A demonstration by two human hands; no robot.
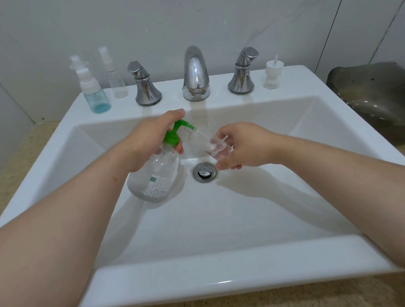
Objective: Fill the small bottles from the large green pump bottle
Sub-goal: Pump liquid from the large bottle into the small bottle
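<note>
Over the white sink basin (228,213) my left hand (150,144) grips the neck of the large clear pump bottle (155,176), whose green pump head (176,133) points right; one finger lies over the top of the pump. My right hand (243,146) holds a small clear bottle (208,144), tilted with its open mouth against the green nozzle. The small bottle's lower end is hidden in my fingers. A white spray cap (272,74) stands on the sink ledge at the right.
On the back ledge at the left stand a small bluish spray bottle (94,95) and a slim clear spray bottle (114,77). The chrome faucet (195,76) rises between two chrome handles (144,84) (242,73). The drain (205,172) lies below my hands. A dark dish (387,97) sits at the right.
</note>
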